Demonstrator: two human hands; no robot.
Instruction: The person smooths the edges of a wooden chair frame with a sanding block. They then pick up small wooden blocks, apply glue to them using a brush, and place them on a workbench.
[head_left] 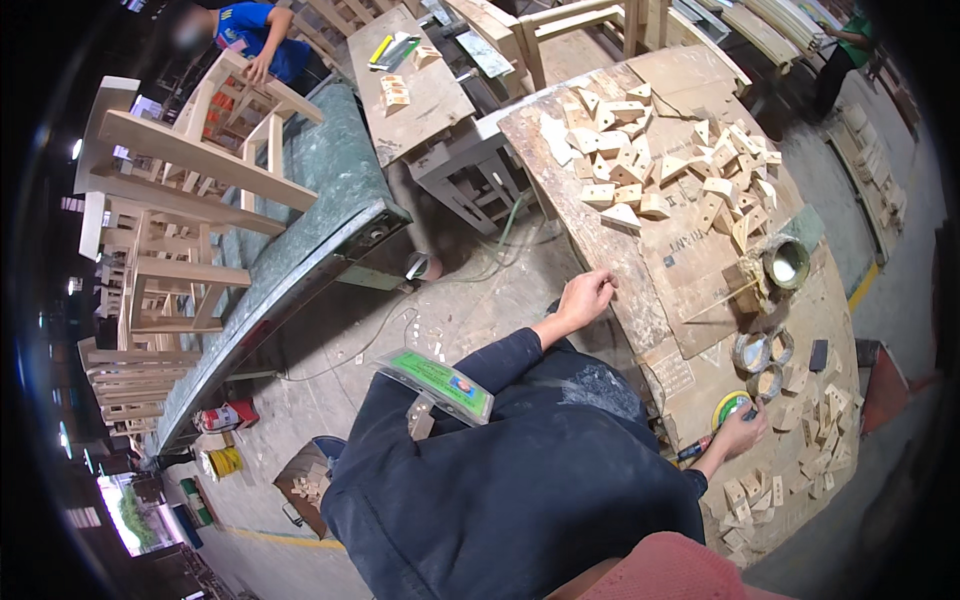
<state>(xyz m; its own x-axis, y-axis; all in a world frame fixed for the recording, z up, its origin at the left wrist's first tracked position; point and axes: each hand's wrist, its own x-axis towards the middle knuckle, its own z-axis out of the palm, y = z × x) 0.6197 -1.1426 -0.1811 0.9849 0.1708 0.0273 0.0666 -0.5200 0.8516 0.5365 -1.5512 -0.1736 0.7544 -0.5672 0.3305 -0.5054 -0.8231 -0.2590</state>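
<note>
Down at the near end of the table [645, 340], small blocks [752, 498] lie scattered beside the right forearm; a careless sweep of that sleeve could send some over the edge. And here's the right hand [742, 432], thumb and fingers drawn in narrow at the lower rim of a yellow-green disc [727, 404]! Whether they grip it or merely touch it, you can't tell from here. The disc lies close to the table's near-side edge, so a loose pinch might let it tip or roll off. Just beside the wrist, a dark tool [692, 449], its kind hidden by blur; the wrist could nudge it, and it too is near the edge.

Just beyond the disc sit three rings [768, 384], bunched together; a quick reach of the knuckles might scatter them. Farther up, the left hand [588, 298] hovers by the table's edge, fingers curled in, nothing visible between them.

Now the tense spot: an open can [787, 263] with something pale inside, and a thin stick [722, 301] slanting out beside it. Catch that stick with a cuff and the can could be jolted, perhaps spilling onto the cardboard [690, 285].

Beyond, a big heap of blocks [660, 165], loosely piled; one bump might start a slide. Farthest off, a co-worker in blue [262, 40] rests a hand on a wooden frame [215, 165].
</note>
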